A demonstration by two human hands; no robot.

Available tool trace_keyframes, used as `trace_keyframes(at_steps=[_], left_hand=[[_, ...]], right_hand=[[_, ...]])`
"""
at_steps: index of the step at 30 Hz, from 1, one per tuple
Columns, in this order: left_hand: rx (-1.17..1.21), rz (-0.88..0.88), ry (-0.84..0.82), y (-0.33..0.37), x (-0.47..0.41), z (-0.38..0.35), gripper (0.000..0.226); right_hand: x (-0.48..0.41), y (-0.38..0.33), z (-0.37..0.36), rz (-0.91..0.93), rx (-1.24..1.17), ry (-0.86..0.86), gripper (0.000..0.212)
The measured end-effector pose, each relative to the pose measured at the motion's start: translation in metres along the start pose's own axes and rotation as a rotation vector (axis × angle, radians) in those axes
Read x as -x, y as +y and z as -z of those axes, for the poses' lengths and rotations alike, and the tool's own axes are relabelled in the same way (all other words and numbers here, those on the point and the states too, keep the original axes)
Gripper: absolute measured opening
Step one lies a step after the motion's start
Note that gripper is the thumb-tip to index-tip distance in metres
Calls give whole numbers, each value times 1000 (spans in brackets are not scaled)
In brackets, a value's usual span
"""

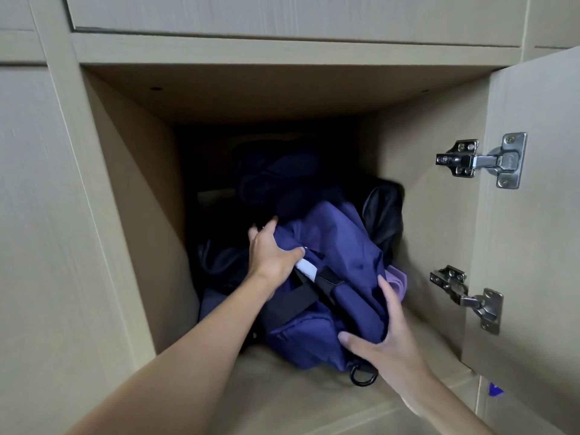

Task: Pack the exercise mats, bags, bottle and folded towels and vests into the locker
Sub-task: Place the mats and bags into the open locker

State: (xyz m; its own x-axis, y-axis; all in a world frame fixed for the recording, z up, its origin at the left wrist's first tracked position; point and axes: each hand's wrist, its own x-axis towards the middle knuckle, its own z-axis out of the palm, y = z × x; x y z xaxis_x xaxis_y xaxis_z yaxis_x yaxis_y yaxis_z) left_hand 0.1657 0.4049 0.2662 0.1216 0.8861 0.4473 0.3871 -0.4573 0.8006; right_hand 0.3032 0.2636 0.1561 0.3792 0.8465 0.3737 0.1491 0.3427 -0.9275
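Navy bag (339, 262) lies on the locker (131, 189) floor near the front, left hand (273, 252) grip curled over its top fold, right hand (386, 337) grip open, fingers bracing its lower corner, apparently to push it deeper.

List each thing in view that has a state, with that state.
locker door: open, swung right.
blue bag: inside the locker, at the front.
black bag: inside, behind the blue bag.
purple mat: inside, mostly hidden.
left hand: grips the blue bag.
right hand: presses the blue bag.
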Motion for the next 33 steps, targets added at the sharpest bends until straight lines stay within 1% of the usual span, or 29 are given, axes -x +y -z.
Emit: trace_keyframes(at_steps=[2,5,7,8,10,12,14,16,18,19,20,21,24,26,28,30,31,33], left_hand=[[35,8,15,0,0,4,77],[123,-39,76,11,-10,12,51],[187,-63,119,30,-23,21,46],[212,-52,121,39,-31,26,48],[201,2,32,50,-40,30,54],[31,-1,-84,48,-32,33,56],[-66,-37,-193,35,-9,35,62],[-99,-50,-319,22,17,39,73],[-161,-118,-388,13,39,40,92],[-175,-173,-371,8,43,37,99],[-171,-229,-330,6,44,34,100],[-160,-283,-280,4,42,31,97],[-110,-410,-148,5,32,24,75],[-90,-471,-117,4,28,21,63],[-92,-486,-105,2,22,18,54],[-125,-447,-47,5,11,15,45],[-139,-416,34,9,3,14,43],[-102,-338,253,20,-15,11,43]], right_hand=[[-7,-5,-11,66,9,134,89],[-24,-34,-26,197,25,308,74],[-47,-63,-33,315,67,401,68],[-63,-77,-34,358,78,435,65],[-96,-96,-35,360,132,450,60],[-119,-98,-37,278,197,426,58],[-128,-90,-36,202,206,400,58],[-129,-84,-35,171,183,384,56],[-128,-84,-34,153,145,365,55],[-126,-86,-33,159,125,341,56],[-123,-87,-32,171,107,300,59],[-118,-86,-31,183,91,241,62],[-99,-74,-21,270,139,13,75],[-93,-58,-14,294,251,-107,92],[-92,-48,-8,276,388,-180,112],[-102,-47,-10,297,491,-188,122],[-112,-51,-15,336,513,-149,121],[-139,-61,-30,419,476,1,113]])
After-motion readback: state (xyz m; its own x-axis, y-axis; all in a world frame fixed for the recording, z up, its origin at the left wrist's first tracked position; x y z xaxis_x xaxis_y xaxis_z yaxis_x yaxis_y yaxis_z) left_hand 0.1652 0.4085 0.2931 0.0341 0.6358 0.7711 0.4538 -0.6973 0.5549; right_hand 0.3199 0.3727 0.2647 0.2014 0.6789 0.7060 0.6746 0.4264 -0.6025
